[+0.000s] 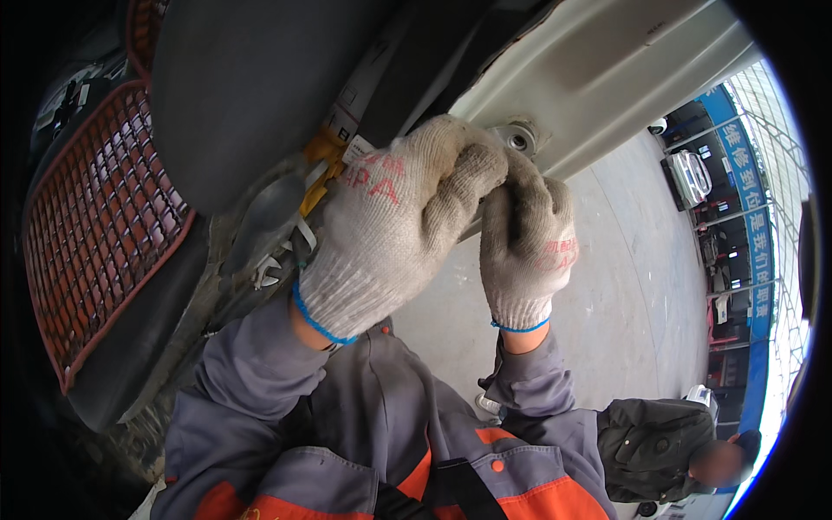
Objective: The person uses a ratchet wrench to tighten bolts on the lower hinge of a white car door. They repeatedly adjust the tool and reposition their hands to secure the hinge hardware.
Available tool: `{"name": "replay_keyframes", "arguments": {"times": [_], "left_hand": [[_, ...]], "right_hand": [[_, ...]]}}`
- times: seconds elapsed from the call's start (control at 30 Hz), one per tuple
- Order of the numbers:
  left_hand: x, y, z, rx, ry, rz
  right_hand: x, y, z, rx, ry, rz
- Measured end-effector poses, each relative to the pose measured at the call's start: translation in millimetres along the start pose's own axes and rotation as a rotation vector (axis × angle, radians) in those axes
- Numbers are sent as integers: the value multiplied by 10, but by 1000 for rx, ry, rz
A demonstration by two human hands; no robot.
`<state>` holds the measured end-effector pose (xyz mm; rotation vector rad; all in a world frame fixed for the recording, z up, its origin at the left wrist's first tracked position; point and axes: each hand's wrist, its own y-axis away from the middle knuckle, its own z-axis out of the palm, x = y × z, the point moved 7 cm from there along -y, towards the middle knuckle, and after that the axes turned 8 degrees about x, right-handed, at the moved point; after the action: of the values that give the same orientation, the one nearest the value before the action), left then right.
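My left hand (390, 221), in a white knit work glove with red printing, has its fingers curled at the edge of a vehicle's pale painted body panel (572, 84). Against its fingertips, my right hand (530, 237) in a matching glove is also curled. Whatever lies between the fingers is hidden by the gloves. Just above the right fingers, a round metal fitting (518, 141) with a hole in its middle sits on the panel. Beside the left wrist rests an open-end wrench (265, 272), and near that hand's back is a yellow plastic part (323, 166).
A seat with a red beaded cover (114, 221) fills the left, beside a dark trim panel (253, 84). Grey concrete floor (604, 279) stretches right. A person in a dark jacket (656, 448) stands at lower right. Parked cars (689, 179) line the workshop's far side.
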<state>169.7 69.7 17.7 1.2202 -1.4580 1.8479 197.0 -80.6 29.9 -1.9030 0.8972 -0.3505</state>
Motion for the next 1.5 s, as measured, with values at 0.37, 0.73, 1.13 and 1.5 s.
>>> {"name": "replay_keyframes", "arguments": {"times": [0.37,0.73,1.13,1.5], "left_hand": [[68,-123,123,71,-43,234],[38,-187,158,125,-62,95],[-65,-185,159,141,-90,172],[-136,-140,217,151,57,12]], "right_hand": [[23,15,-9,-14,8,32],[33,-17,-5,-14,-63,47],[393,304,-434,334,-509,264],[-4,395,-627,256,-623,4]]}}
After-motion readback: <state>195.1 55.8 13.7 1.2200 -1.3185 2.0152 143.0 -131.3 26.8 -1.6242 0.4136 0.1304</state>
